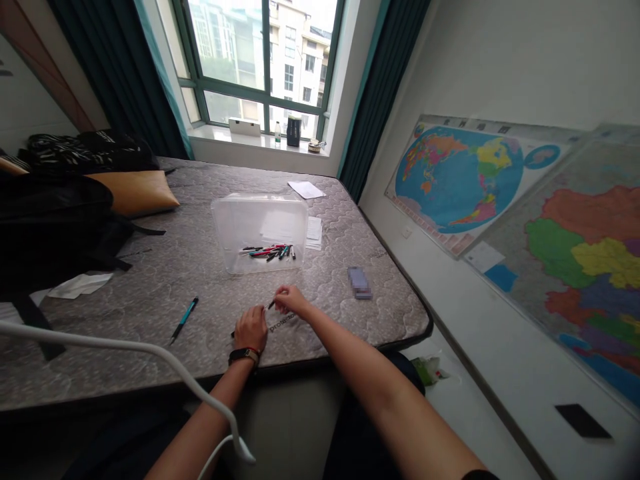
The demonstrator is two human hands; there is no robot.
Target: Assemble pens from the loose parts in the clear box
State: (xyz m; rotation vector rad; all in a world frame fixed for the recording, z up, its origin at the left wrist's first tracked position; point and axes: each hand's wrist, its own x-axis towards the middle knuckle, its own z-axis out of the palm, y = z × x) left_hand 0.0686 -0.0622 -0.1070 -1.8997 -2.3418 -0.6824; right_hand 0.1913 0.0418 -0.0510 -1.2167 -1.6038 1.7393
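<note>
My left hand (251, 328), with a dark band at the wrist, is closed just above the mattress (320, 320) near its front edge. A dark end sticks out on its left side, apparently of a pen (233, 334) mostly hidden by the fingers. Beside it, my right hand (290, 300) pinches a small black piece that looks like a pen cap (271, 305). A teal and black pen (185, 321) lies to the left of my hands. Beyond them, a clear plastic box (260, 267) contains several pens (273, 252) in black, red, white and teal.
A phone-like, blurred item (359, 283) lies to the right. White papers (314, 233) are behind the box, with another sheet (306, 190) farther back. Black bags (55, 220) and a tan cushion (135, 192) occupy the left. A white curved tube (150, 348) crosses the lower-left foreground.
</note>
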